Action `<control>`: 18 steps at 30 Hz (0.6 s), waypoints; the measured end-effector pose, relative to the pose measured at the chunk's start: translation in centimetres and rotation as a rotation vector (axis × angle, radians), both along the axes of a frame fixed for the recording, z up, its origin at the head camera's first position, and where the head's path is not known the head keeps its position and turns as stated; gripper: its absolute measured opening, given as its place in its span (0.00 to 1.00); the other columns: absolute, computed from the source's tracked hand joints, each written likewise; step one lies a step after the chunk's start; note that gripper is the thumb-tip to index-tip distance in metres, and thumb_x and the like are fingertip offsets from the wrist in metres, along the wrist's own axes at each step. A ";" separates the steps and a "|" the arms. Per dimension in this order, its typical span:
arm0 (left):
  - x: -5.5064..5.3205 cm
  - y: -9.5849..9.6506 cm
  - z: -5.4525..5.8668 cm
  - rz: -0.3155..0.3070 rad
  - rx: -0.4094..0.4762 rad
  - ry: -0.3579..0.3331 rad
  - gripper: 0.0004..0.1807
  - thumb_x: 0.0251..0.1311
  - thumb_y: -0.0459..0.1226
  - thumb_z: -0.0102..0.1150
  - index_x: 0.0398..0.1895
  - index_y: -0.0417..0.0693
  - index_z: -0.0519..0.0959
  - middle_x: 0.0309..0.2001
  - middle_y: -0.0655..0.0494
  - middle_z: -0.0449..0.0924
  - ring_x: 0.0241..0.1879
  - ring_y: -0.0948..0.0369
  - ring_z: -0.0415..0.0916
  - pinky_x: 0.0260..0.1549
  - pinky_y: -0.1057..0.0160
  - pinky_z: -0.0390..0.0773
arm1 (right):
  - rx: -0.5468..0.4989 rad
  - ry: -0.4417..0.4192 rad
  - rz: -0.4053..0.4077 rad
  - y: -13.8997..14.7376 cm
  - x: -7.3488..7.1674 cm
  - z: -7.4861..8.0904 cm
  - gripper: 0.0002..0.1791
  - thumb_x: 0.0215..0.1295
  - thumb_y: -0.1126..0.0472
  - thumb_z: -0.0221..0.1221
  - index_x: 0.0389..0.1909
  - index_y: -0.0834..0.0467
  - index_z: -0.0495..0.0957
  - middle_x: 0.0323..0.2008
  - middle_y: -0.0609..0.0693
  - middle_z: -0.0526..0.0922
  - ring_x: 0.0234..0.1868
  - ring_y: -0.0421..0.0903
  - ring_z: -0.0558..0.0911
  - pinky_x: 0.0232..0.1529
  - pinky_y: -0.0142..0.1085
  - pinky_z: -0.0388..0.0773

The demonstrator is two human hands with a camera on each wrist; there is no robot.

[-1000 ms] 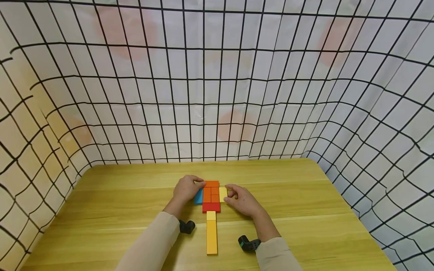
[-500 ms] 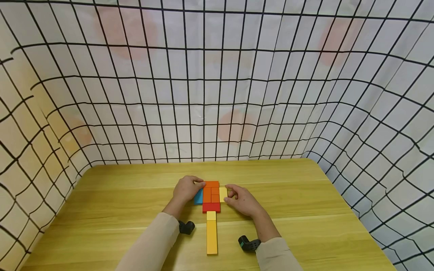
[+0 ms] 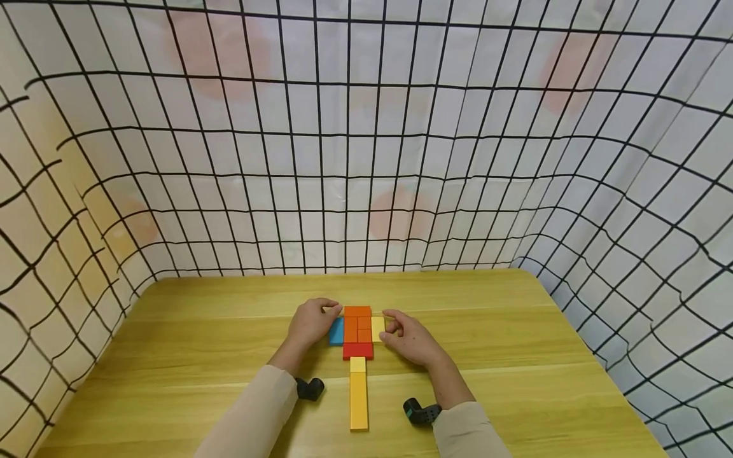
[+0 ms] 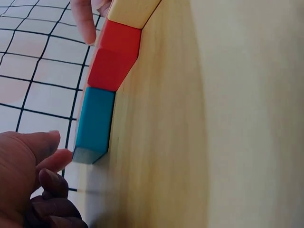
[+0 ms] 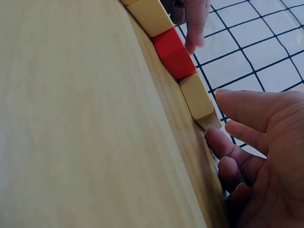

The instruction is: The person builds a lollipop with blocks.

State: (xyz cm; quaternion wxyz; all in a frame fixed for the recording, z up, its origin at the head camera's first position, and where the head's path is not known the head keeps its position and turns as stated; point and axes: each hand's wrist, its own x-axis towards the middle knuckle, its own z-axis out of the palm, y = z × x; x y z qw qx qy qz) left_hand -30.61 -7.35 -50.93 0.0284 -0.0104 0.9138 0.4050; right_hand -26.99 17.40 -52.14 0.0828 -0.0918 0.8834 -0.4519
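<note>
Flat wooden blocks lie together on the table. Several orange blocks (image 3: 350,329) form the middle, with a red block (image 3: 357,350) along their near side. A blue block (image 3: 336,331) sits against their left, a pale yellow block (image 3: 378,329) against their right. My left hand (image 3: 309,322) is by the blue block's far end, holding nothing; in the left wrist view a small gap separates thumb and block (image 4: 95,121). Beside the pale yellow block hovers my right hand (image 3: 412,340), fingers loosely bent. Its fingertips are close to the block's outer end (image 5: 197,97); contact is unclear.
A short light-yellow block (image 3: 357,364) and a long yellow block (image 3: 359,402) run from the red block toward me. Black netting (image 3: 366,175) over a pale backdrop surrounds the far and side edges of the wooden table (image 3: 515,356). Each wrist wears a black camera.
My left hand has drawn slightly left, off the corner of the top orange block. My right hand and the blocks stay in place; the head view has shifted a little.
</note>
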 end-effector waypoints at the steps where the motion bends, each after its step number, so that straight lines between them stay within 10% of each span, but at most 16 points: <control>1: 0.1 -0.1 0.0 0.007 0.000 0.000 0.18 0.70 0.51 0.59 0.53 0.54 0.87 0.56 0.49 0.85 0.50 0.52 0.81 0.51 0.49 0.79 | -0.001 -0.002 0.001 0.0 0.0 0.0 0.29 0.71 0.56 0.63 0.71 0.55 0.70 0.42 0.48 0.79 0.35 0.44 0.72 0.41 0.37 0.70; 18: 0.8 -3.9 0.8 0.063 -0.049 -0.005 0.24 0.72 0.52 0.54 0.63 0.49 0.81 0.50 0.46 0.86 0.41 0.53 0.81 0.41 0.50 0.79 | -0.007 -0.004 -0.078 0.7 -0.2 0.4 0.29 0.73 0.52 0.60 0.72 0.54 0.69 0.44 0.49 0.79 0.40 0.45 0.75 0.46 0.41 0.72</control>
